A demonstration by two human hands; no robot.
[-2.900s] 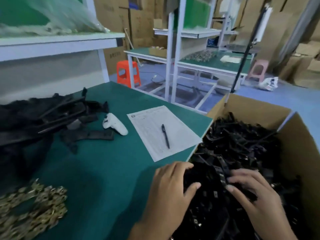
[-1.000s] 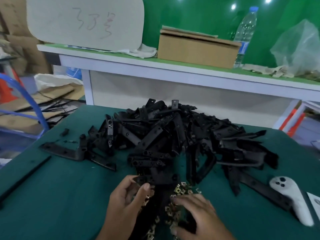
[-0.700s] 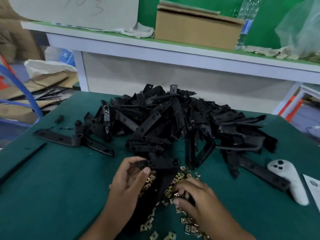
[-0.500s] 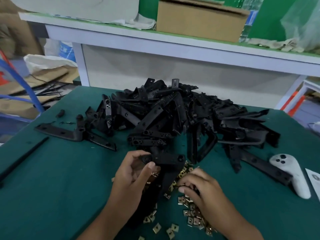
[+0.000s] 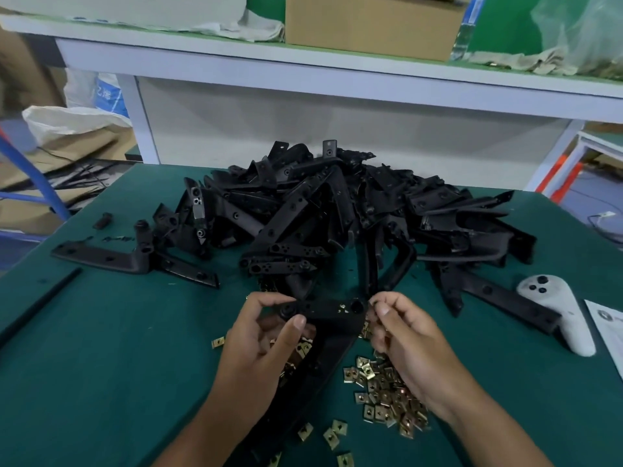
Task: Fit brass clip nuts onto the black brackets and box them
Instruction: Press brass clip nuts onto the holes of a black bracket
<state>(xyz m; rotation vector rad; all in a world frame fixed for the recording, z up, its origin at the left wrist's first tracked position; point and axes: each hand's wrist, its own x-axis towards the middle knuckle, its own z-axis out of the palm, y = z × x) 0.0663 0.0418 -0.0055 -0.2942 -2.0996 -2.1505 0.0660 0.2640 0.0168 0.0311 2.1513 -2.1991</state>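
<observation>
The left hand (image 5: 266, 335) pinches a black plastic bracket (image 5: 323, 311). The right hand (image 5: 404, 335) curls at its end; any small brass clip nut (image 5: 365, 372) inside is hidden.

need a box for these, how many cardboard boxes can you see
1: the box on the shelf behind the bracket pile. Its top is cut off, and others may lie out of view.

2 bare forearms, bare hands — no sleeves
</observation>
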